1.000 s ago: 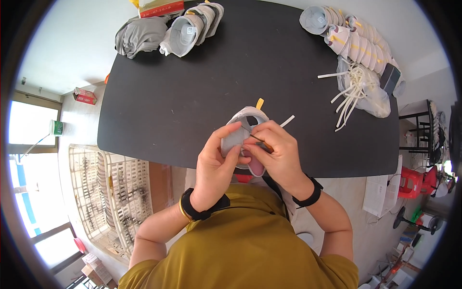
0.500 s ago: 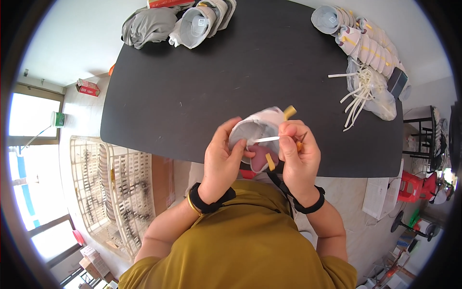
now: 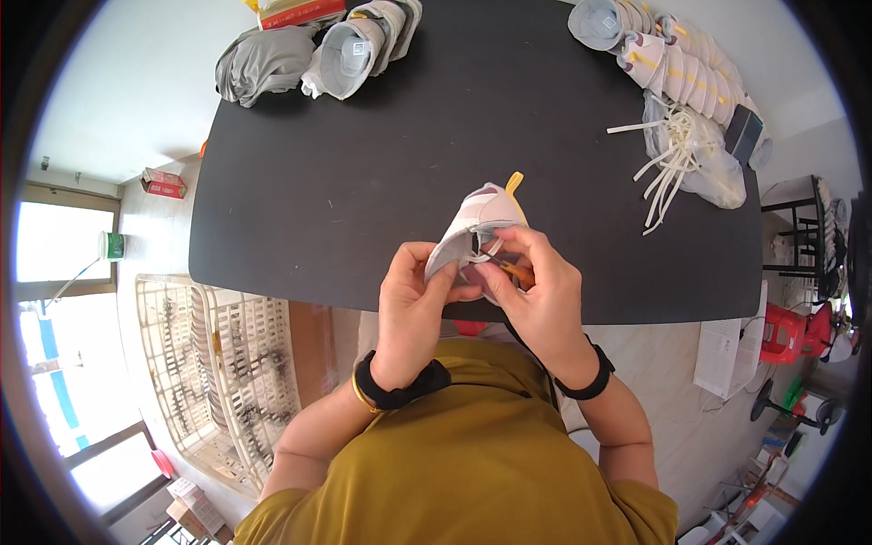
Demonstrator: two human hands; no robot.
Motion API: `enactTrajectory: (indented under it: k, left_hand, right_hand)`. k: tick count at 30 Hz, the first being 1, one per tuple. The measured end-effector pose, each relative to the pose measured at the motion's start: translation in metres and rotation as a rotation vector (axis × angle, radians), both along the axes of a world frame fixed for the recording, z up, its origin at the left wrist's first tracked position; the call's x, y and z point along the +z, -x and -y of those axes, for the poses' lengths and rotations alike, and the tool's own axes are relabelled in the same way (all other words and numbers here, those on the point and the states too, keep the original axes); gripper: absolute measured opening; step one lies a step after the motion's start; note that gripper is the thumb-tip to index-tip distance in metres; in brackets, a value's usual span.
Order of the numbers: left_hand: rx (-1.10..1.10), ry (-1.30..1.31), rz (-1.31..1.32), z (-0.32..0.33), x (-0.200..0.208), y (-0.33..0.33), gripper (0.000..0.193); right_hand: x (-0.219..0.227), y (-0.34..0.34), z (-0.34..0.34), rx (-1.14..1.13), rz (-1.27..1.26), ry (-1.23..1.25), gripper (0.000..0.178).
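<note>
Near the table's front edge I hold a pale pinkish-white shoe upper (image 3: 481,209) with a yellow pull loop (image 3: 515,183) pointing away from me. My left hand (image 3: 409,300) pinches the grey-lined edge of the upper between thumb and fingers. Close against the opening, my right hand (image 3: 549,300) is closed around a small orange-handled tool (image 3: 520,272) with a thin dark shaft. A white lace (image 3: 493,246) shows at the fingertips of that hand; how it runs through the upper is partly hidden by my fingers.
Nested shoe uppers stand in stacks at the back right (image 3: 681,82) and back left. By the right-hand stack, white laces (image 3: 677,136) spill from a plastic bag (image 3: 722,186) beside a dark phone (image 3: 745,134). Grey cloth (image 3: 263,65) lies back left. A plastic crate (image 3: 250,354) stands left.
My right hand has moved left, closer to my left hand. The white lace, earlier stretched between the hands, now sits bunched at the opening. The upper has turned, and its pink tongue is mostly hidden.
</note>
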State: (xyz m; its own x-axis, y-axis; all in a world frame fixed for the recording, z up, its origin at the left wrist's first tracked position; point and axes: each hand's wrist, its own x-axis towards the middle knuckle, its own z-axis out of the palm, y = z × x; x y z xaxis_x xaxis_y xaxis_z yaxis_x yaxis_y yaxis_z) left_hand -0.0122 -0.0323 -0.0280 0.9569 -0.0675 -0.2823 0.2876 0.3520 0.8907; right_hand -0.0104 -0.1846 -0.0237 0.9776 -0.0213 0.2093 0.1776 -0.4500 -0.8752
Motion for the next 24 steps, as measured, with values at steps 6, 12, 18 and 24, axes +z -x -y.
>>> enactTrajectory:
  k: [6, 12, 18, 24]
  left_hand:
    - [-0.262, -0.43, 0.091, -0.015, 0.028, 0.004, 0.04]
    - [-0.542, -1.054, 0.743, -0.034, 0.035, -0.005, 0.056]
    - [-0.443, -1.388, 1.101, -0.028, 0.018, -0.01, 0.039]
    - [-0.218, -1.531, 1.199, -0.018, 0.02, -0.002, 0.023]
  right_hand:
    - [-0.01, -0.004, 0.008, -0.004, -0.008, -0.006, 0.036]
    - [-0.003, -0.005, 0.015, 0.039, -0.046, 0.028, 0.033]
    - [-0.007, 0.001, 0.01, -0.012, -0.097, 0.147, 0.033]
    - [-0.002, -0.005, 0.014, 0.11, -0.102, 0.196, 0.02]
